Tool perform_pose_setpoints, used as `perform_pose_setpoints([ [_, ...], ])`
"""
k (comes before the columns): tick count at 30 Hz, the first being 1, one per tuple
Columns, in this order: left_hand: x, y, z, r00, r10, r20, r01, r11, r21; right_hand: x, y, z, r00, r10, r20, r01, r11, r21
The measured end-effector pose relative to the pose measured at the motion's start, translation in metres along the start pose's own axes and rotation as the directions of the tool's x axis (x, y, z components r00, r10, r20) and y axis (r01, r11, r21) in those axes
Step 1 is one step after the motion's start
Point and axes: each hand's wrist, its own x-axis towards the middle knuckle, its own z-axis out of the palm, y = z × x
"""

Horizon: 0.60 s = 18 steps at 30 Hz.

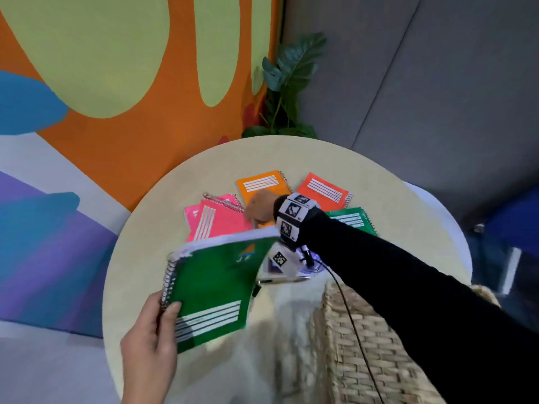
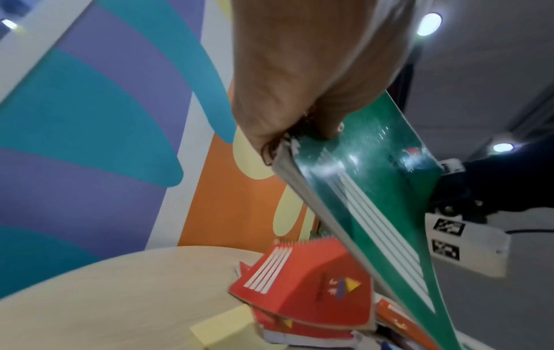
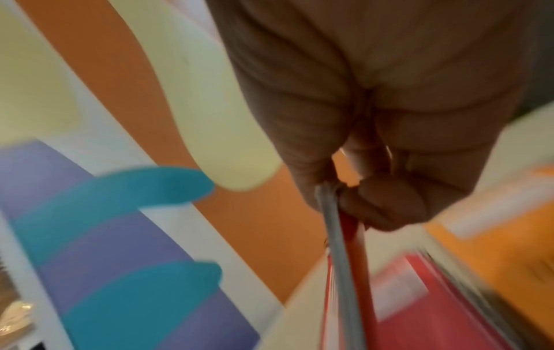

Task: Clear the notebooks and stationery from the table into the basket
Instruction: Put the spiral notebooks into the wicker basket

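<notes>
My left hand [image 1: 151, 330] grips a green spiral notebook [image 1: 215, 281] by its spiral corner and holds it tilted above the near side of the round table [image 1: 140, 272]. In the left wrist view the fingers [image 2: 302, 137] pinch that green notebook [image 2: 374, 189]. My right hand [image 1: 259, 209] reaches across to the top pink notebook [image 1: 218, 225]. The right wrist view shows thumb and finger of this hand [image 3: 338, 194] pinching the pink notebook's edge [image 3: 344, 272]. A second pink notebook [image 1: 191, 214] lies under it.
An orange notebook [image 1: 262, 182], a red one [image 1: 323, 188] and another green one [image 1: 353, 217] lie further back and right. A yellow sticky-note block [image 2: 221, 331] sits near the pink ones. The wicker basket [image 1: 364, 345] stands at the near right. A plant [image 1: 288, 83] stands behind the table.
</notes>
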Motion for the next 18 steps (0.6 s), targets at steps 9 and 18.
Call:
perform_pose_setpoints([
  [9, -0.011, 0.019, 0.042, 0.993, 0.074, -0.090, -0.091, 0.973, -0.211, -0.256, 0.079, -0.103, 0.833, 0.036, -0.552, -0.083, 0.995, -0.061],
  [18, -0.033, 0.047, 0.091, 0.996, 0.026, 0.084, 0.014, 0.896, -0.443, -0.356, 0.126, -0.040, 0.988, 0.155, 0.000, -0.137, 0.868, -0.478],
])
